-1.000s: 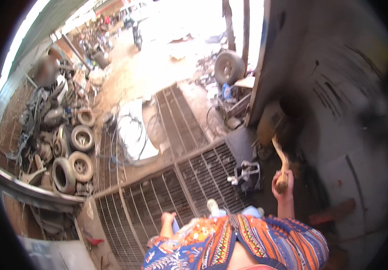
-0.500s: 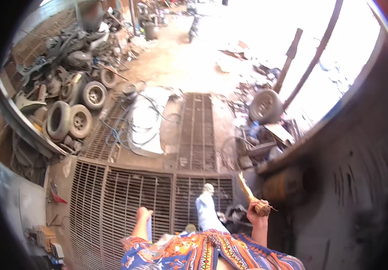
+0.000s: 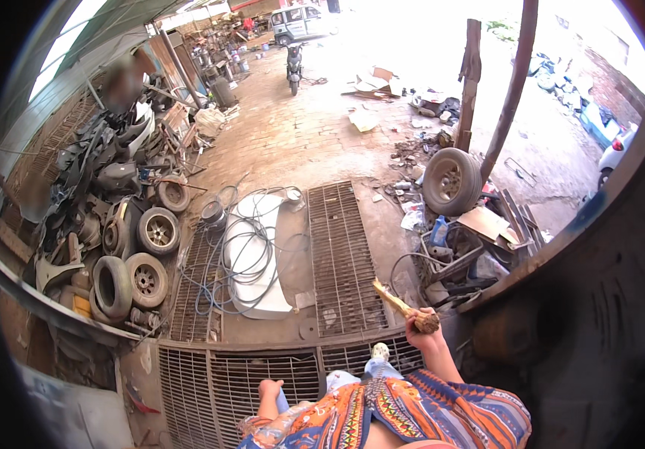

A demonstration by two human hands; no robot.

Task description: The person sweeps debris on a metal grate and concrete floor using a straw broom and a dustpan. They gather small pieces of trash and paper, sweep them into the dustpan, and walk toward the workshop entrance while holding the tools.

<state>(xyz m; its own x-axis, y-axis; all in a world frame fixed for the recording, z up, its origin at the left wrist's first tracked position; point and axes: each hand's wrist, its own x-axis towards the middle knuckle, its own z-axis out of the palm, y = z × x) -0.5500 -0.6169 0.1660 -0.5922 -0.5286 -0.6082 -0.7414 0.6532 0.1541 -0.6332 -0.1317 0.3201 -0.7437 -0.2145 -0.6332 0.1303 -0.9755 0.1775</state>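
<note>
Pale yellow-brown wood makes up the rough stick (image 3: 395, 301) in the person's right hand (image 3: 423, 340), whose fingers wrap round it close to the thick, frayed butt. The narrower end sticks out forward and to the left of those fingers, over the slatted strip (image 3: 343, 251) in the floor. Most of the length is therefore unsupported beyond the grip; it probably carries best with a firm, full wrap and a steady wrist, so that the thin tip doesn't dip or swing. Sliding the fingers a little toward the middle would likely balance it better, and a rough surface like this calls for a hold that doesn't rub.

The left hand (image 3: 269, 388) hangs over the metal grating (image 3: 188, 385), well apart from the stick, its fingers loosely curled; whether they hold anything, I cannot tell. Left free, it could help with balance.

A shoe (image 3: 380, 350) shows on the grating, just left of the right fingers. Farther ahead and left of them, looped hose (image 3: 223, 262) lies over a white panel (image 3: 262, 295), a likely snag for feet; ahead and right stands a tyre (image 3: 453, 182).
</note>
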